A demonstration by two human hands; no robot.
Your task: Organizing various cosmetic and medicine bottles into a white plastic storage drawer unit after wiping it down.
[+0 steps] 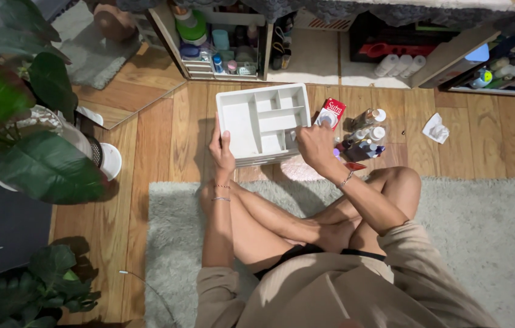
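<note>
Beige short sleeves, dark shorts, bare legs; thin bracelets circle the left wrist [221, 192] and the right wrist [347, 178].

A wooden floor [166, 140] carries a white divided tray [251, 124] at centre. At its three o'clock stand a red box [335, 107] and clustered small bottles [364, 136]; further right lies a crumpled tissue [435, 129]. A grey rug [482, 231] spreads at six o'clock.

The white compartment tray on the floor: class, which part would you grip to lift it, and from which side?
Probably the two short side walls of the white compartment tray, one from each side. It lies flat and wide. The left hand already grips its left rim; the right hand is at the right edge.
</note>
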